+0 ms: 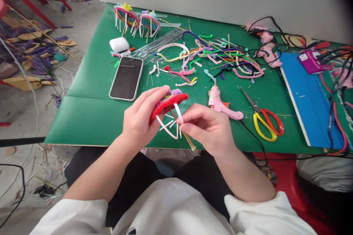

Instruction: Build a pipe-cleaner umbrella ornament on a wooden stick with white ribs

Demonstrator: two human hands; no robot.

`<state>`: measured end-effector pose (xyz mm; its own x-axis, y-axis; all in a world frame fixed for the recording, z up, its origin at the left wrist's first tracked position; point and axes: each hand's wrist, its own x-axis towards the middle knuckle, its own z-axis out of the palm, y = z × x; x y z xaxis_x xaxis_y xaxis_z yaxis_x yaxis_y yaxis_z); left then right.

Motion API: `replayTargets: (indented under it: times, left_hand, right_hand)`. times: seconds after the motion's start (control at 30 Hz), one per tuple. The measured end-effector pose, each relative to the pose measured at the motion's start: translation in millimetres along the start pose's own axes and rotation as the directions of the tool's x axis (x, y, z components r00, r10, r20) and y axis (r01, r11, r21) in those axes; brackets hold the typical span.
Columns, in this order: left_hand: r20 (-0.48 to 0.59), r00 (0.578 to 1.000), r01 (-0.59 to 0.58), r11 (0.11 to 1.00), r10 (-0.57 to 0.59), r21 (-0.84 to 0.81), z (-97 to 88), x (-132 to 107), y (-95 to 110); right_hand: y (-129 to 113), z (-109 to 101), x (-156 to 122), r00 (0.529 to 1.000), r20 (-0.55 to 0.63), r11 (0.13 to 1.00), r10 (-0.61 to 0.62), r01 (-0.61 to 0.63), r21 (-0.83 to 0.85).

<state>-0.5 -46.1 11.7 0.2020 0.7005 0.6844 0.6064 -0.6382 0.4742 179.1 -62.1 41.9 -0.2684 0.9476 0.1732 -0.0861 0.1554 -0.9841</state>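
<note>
Your white shirt [171, 209] lies nearest, with your black trousers [138, 165] just beyond it, under the near edge of the green-topped bench [88, 117]. The widest stretch of green surface runs along the near left, from your left wrist to the bench's left edge; at the far side a pale panel [220, 0] rises.

Your left hand [140, 115] curls around the left side of a red-rimmed fuzzy disc [176, 99], fingers over its top and thumb low at its side. Your right hand [208, 128] pinches a white strip [178, 112] between thumb and forefinger, under the disc's right side. You hold the disc tilted above the near middle of the bench; a stick [189, 141] slants from under it towards the near edge.

Just beyond your right hand sits a pink glue gun [220, 105], its black cord [257, 141] crossing the near edge, with open scissors [266, 121] to its right. A phone [127, 79] lies just beyond your left hand. Tangled pipe cleaners [209, 51] and thin wires [162, 40] crowd the far middle; two similar fuzzy pieces [126, 16] stand far left. A blue board [300, 99] takes up the right.
</note>
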Motion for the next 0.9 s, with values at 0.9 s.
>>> replayTargets:
  times: [0.9]
  left_hand:
    - [0.037, 0.999, 0.006, 1.0, -0.006, 0.003, 3.4, -2.4, 2.1]
  right_hand:
    - [9.4, -4.5, -4.6, 0.873, 0.033, 0.761, -0.487, 0.442, -0.475]
